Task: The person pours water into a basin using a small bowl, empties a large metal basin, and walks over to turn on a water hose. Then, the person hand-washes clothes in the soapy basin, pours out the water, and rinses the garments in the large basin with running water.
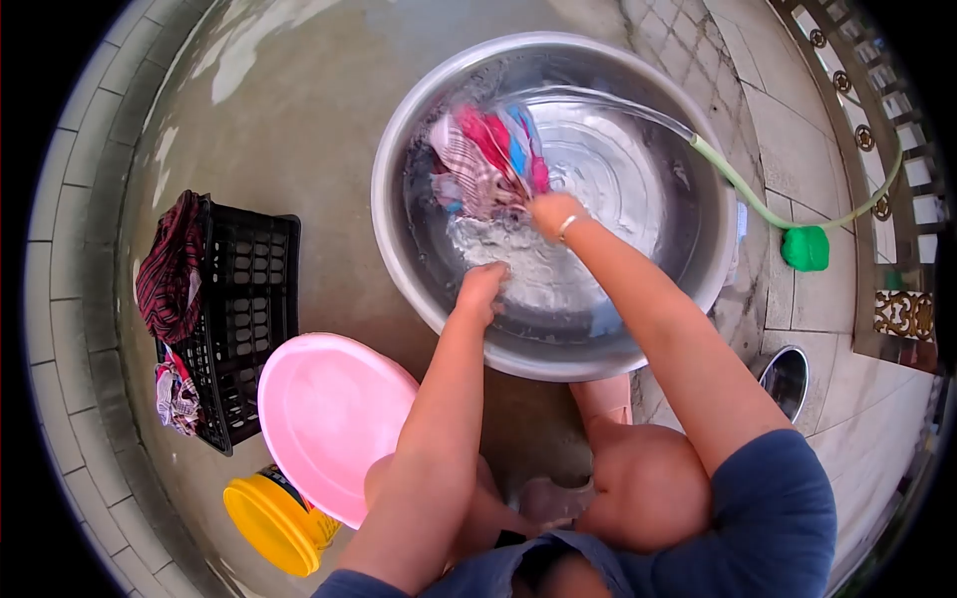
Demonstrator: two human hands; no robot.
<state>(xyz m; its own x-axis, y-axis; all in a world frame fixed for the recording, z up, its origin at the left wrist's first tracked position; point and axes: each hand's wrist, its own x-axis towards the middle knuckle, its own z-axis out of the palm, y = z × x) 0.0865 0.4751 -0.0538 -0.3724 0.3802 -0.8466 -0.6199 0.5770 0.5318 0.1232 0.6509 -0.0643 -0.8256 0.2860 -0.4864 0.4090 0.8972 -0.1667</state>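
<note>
A large round metal basin point(454, 75) holds water. Inside it, on the left, lies a bundle of wet clothes point(488, 149) in red, pink, blue and checked cloth, blurred by motion. My right hand point(550, 213), with a bracelet at its wrist, is closed on the near end of this bundle. Just over the water at the near left side of the basin is my left hand point(483, 287), its fingers bent loosely and apart from the thumb. Nothing shows in it. Splashing water surrounds the space between the hands and the clothes.
A pale green hose point(743, 184) runs water into the basin from the right, past a green object point(805, 248). On the left stand a black crate point(249, 299) with clothes point(171, 269) over its side, a pink basin point(334, 419) and a yellow bucket point(269, 523).
</note>
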